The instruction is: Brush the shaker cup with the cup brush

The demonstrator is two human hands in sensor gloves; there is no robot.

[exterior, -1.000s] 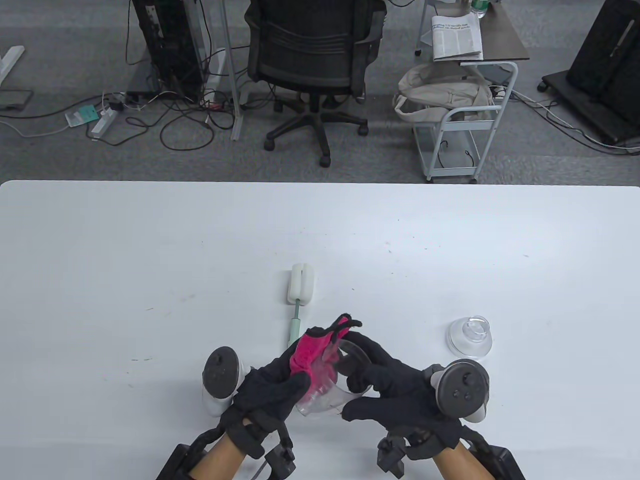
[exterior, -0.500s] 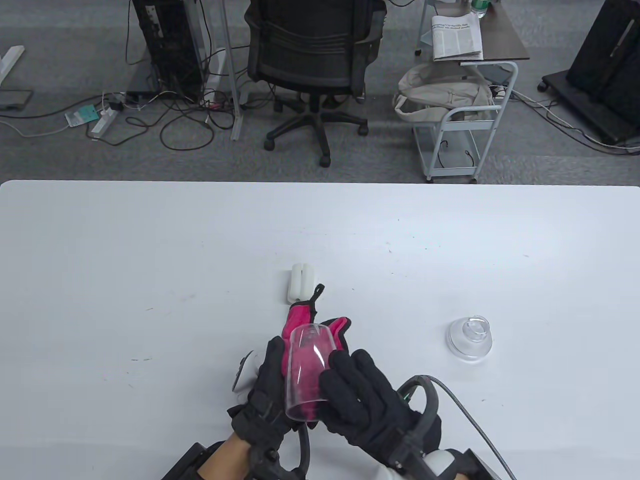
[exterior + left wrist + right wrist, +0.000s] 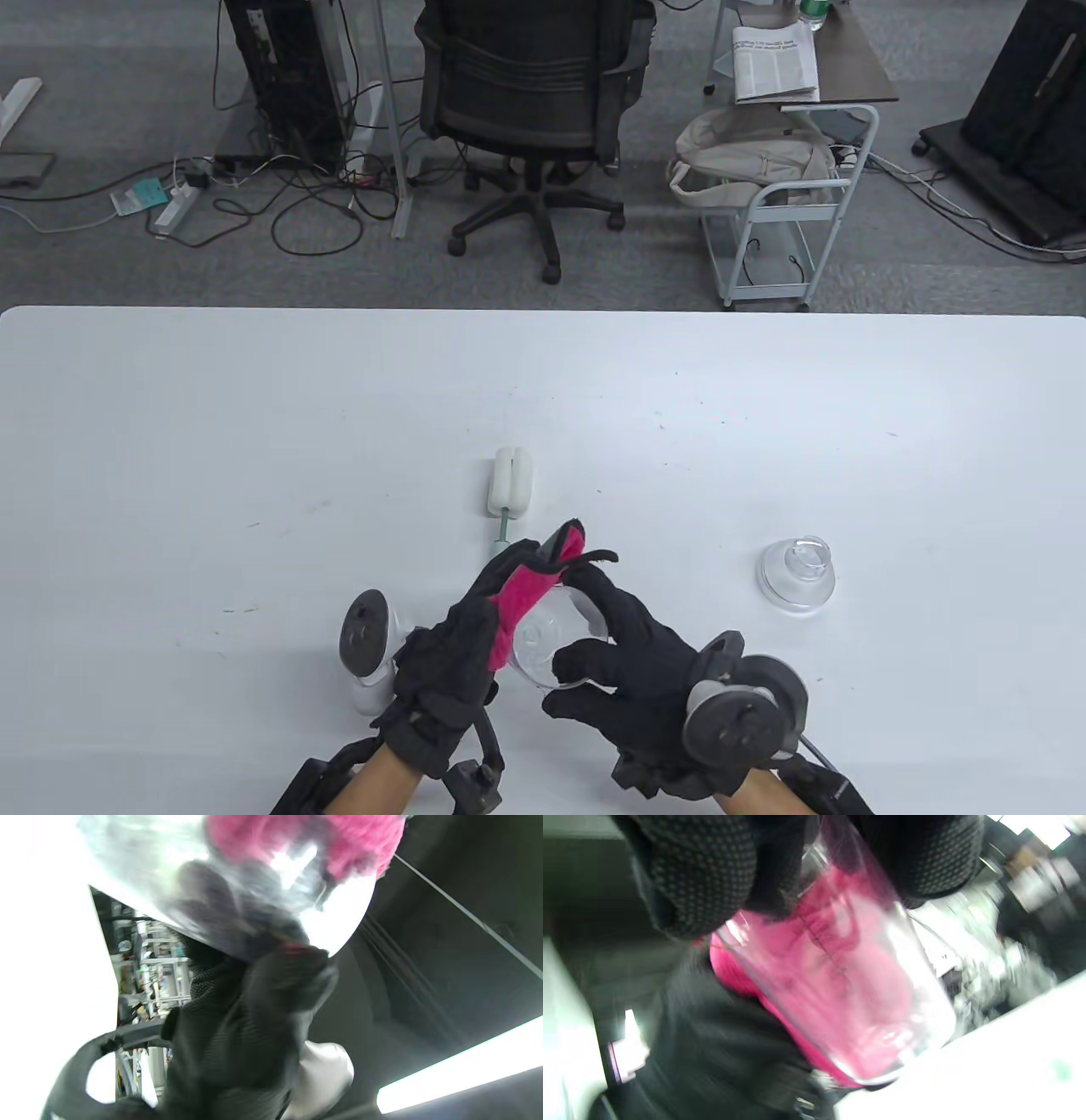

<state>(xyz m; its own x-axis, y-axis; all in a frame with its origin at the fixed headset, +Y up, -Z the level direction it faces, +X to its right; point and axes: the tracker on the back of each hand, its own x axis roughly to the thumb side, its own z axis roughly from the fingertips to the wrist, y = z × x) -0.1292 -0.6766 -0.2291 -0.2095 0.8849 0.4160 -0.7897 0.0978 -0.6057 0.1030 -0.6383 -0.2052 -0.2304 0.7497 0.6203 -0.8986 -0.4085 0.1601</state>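
The clear shaker cup is held above the table's near edge between both hands. My right hand grips the cup from the right. My left hand holds a pink cloth against the cup's left side. In the right wrist view the cloth shows pink through the clear cup wall. The left wrist view shows the cup close up and blurred. The cup brush, with a white sponge head and pale green handle, lies on the table just beyond the hands, untouched.
The clear cup lid sits on the white table to the right of the hands. Beyond the far edge stand an office chair and a small cart.
The hands have turned the cup: half a second ago it lay tilted with its mouth toward me over the cloth. The hands turned back with it, trackers up again. The brush and lid have not moved.
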